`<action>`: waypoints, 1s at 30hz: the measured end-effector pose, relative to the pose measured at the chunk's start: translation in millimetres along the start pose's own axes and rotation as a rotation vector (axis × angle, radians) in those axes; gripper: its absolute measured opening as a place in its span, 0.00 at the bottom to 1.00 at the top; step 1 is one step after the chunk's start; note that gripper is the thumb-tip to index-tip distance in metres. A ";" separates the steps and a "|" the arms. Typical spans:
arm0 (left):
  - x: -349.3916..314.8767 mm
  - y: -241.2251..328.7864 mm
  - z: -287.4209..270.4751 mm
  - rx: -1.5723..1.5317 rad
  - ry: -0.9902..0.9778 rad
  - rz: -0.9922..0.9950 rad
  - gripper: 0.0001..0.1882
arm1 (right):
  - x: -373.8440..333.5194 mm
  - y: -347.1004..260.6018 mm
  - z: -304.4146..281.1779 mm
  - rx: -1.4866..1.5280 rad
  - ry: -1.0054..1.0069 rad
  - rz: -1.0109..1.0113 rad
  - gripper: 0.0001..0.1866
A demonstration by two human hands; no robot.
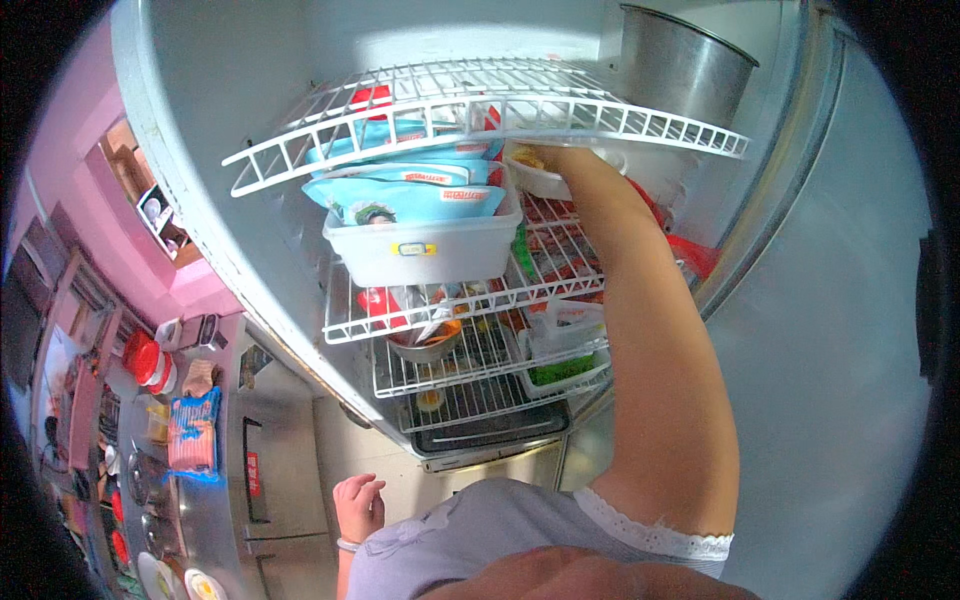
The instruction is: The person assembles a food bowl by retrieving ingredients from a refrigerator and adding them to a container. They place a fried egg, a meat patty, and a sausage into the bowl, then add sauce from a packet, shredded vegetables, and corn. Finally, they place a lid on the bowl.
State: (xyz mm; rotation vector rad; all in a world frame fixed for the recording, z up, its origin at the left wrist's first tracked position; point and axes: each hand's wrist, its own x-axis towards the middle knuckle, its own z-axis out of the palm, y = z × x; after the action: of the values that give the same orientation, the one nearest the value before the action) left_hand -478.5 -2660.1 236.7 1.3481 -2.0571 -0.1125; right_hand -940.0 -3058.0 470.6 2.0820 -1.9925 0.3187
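My right arm reaches up into a tall fridge, and my right hand [572, 160] is just under the top wire shelf [560, 115]. It is at a shallow white bowl [540, 183] with something yellowish inside, its fingers appearing closed on the rim and partly hidden by the shelf wires. Left of the bowl, a white plastic bin [420, 250] full of light-blue packets [420, 198] stands on the second wire shelf [430, 318]. My left hand [358, 508] hangs low in front of my body, fingers curled in, with nothing in it.
A large metal pot [690, 70] stands at upper right. Lower shelves carry a metal bowl [427, 347] and a tub of greens [565, 370]. The fridge door [830, 330] is on the right. At left, a steel counter [225, 500] bears a blue-and-orange package [194, 437] and dishes.
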 end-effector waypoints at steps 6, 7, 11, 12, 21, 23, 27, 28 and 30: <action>8.0 8.3 -4.0 -0.088 -0.067 0.110 0.14 | -7.6 7.8 -11.0 -0.057 0.010 -0.049 0.23; 22.0 14.8 -10.0 -0.110 -0.090 0.176 0.14 | -11.5 7.3 -12.2 -0.069 -0.022 -0.074 0.24; 103.6 66.0 -43.8 -0.112 -0.117 0.629 0.12 | -48.1 -39.6 -60.1 -0.160 -0.309 -0.220 0.22; 126.4 82.7 -46.5 -0.104 -0.103 0.798 0.12 | -53.1 -32.4 -61.3 -0.173 -0.300 -0.182 0.22; 190.2 170.4 -48.3 -0.195 -0.013 1.072 0.14 | -32.5 -9.9 -30.4 -0.038 -0.151 -0.041 0.21; 209.1 187.7 -42.2 -0.136 0.002 0.952 0.14 | -32.3 -7.1 -29.1 -0.028 -0.138 -0.030 0.21; 288.8 214.1 -37.2 0.048 0.195 0.824 0.12 | -26.7 -17.9 -24.1 -0.016 -0.134 -0.030 0.21; 311.4 217.4 -30.9 0.101 0.257 0.806 0.12 | -28.8 -23.1 -23.8 -0.012 -0.133 -0.035 0.21; 348.7 241.3 -4.9 0.241 0.272 0.779 0.13 | -42.5 -3.3 -23.4 -0.009 -0.136 -0.007 0.21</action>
State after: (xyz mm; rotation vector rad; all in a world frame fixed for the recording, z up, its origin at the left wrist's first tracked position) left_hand -750.4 -2840.5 507.5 0.5576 -2.2450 0.6350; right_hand -938.4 -3010.2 479.0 2.1571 -2.0568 0.1706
